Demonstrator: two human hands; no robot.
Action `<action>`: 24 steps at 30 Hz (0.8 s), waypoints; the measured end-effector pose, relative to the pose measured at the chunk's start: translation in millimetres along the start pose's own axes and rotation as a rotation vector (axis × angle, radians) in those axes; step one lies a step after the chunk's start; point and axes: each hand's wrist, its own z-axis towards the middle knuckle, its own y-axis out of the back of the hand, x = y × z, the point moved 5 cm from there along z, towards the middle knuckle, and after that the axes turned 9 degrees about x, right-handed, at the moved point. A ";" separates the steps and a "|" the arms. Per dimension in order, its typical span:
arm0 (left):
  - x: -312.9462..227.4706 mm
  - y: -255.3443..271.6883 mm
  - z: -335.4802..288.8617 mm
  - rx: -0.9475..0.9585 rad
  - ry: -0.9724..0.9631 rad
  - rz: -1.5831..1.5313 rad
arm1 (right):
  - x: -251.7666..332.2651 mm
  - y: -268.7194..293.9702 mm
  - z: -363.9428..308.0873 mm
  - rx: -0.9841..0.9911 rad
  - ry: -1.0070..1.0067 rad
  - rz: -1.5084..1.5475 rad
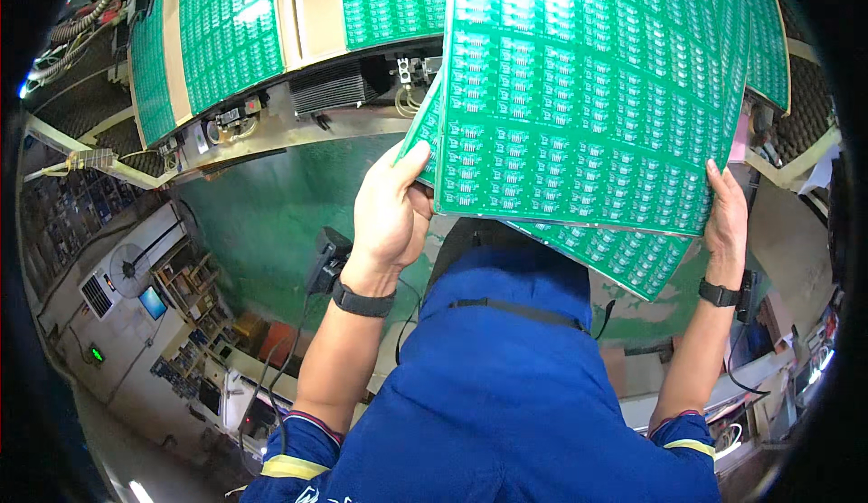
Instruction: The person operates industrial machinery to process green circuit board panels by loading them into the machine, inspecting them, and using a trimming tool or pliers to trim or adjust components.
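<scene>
In front of my chest I hold a few large green circuit board panels (588,114), printed with rows of small white patterns. They overlap askew, and a lower panel (633,263) sticks out below the top one at an angle. My left hand (393,205) is closed on the left edge, its thumb on a panel's face and its fingers curled behind. At the right edge my right hand (726,209) grips the panels, with most of its fingers out of sight behind them. Bright glare covers the upper part of the top panel.
Beyond my hands runs a machine bed (298,96) with more green panels (231,24) on it, parted by tan strips (314,6). Below it lies a green floor (262,205). A fan (129,266) and cluttered shelves (181,277) stand at the left. Cables hang near my left arm.
</scene>
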 end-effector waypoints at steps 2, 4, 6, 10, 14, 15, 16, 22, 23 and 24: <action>-0.8 -3.5 -1.3 0.003 0.013 -0.012 | 0.3 3.7 -1.8 0.005 -0.003 -0.011; -1.6 -3.4 -3.1 0.002 0.003 -0.004 | 0.9 1.8 -1.1 0.010 0.005 -0.039; -1.1 -1.1 -3.8 -0.001 0.005 0.003 | 2.2 -2.7 -1.8 0.000 0.010 -0.053; -3.0 -3.8 -3.9 0.021 0.007 0.014 | 3.0 -2.7 -4.0 -0.014 0.012 -0.056; -2.7 -5.7 -4.7 0.009 -0.004 0.020 | 6.5 -8.2 -7.1 0.013 0.025 -0.078; -2.9 -6.3 -5.5 -0.011 -0.028 0.029 | 7.6 -6.9 -7.8 0.011 0.026 -0.080; -3.1 -6.3 -6.6 -0.030 -0.052 0.036 | 6.5 -7.5 -7.4 0.066 -0.004 -0.135; 9.5 -1.8 -11.9 0.058 0.028 -0.015 | 3.2 59.9 -9.6 0.053 -0.093 -0.334; 12.1 1.8 -11.7 -0.011 0.071 -0.015 | 8.8 77.5 -13.5 0.017 -0.066 -0.337; 13.9 3.7 -14.1 -0.010 0.071 -0.014 | 13.2 94.2 -18.8 -0.019 -0.039 -0.338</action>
